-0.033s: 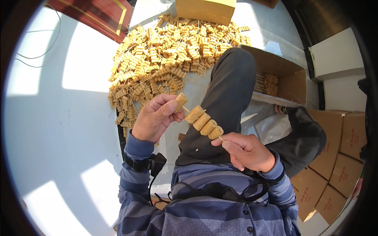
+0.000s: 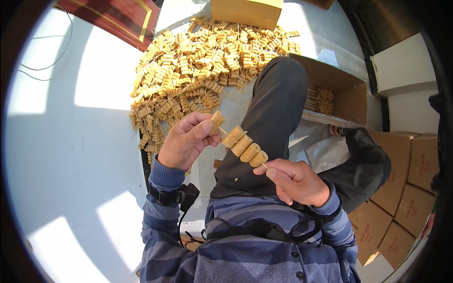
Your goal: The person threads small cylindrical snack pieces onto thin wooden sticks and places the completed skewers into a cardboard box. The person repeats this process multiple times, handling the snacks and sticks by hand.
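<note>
Over my lap, my left hand (image 2: 190,137) pinches a single golden-brown roll (image 2: 217,121), which looks like a rolled tofu skin, at the far end of a thin stick. Several more such rolls sit side by side on the skewer (image 2: 245,147), with a short length of bare stick between them and the pinched one. The skewer's near end is gripped between the thumb and fingers of my right hand (image 2: 301,181). It slants from upper left down to lower right, above my dark trouser leg.
A big heap of similar skewers (image 2: 198,61) spreads ahead of me, beside a yellow box (image 2: 246,13). To the right stands an open cardboard box (image 2: 347,96) with stacked skewers inside. Closed cartons (image 2: 387,177) lie at the lower right. A red panel (image 2: 118,21) is at upper left.
</note>
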The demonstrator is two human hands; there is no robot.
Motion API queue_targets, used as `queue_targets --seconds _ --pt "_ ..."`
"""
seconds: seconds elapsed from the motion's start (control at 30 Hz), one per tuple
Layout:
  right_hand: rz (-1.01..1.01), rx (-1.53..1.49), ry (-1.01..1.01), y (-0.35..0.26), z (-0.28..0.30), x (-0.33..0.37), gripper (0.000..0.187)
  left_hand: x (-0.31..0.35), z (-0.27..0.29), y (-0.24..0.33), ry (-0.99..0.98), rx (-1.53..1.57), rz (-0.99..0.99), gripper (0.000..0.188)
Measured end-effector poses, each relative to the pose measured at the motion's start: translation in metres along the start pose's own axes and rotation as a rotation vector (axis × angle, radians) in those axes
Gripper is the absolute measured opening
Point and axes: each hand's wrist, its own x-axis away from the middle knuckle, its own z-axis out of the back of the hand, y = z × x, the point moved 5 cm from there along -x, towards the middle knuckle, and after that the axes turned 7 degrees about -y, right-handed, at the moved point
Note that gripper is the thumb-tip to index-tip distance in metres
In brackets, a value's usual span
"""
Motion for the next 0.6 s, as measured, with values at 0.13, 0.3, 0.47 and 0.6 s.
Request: queue_targets --seconds 0.13,0.3,0.47,0.6 --pt "0.044 0.091 0.059 0.002 -0.004 0.001 0.028 0.0 -0.002 0.002 0.013 -0.05 -0.014 0.023" --pt "0.058 0.083 0.031 0.004 -0.004 -0.002 0.029 0.004 -0.008 0.008 -0.03 -0.005 -0.008 0.02" --pt "0.017 0.045 0.016 0.008 -0.004 -0.001 0.029 0.005 -0.013 0.007 -0.062 0.051 0.019 0.02" --pt "0.049 0.083 0.062 0.007 -0.004 -0.001 0.028 0.005 -0.02 -0.004 -0.064 0.069 0.035 0.02"
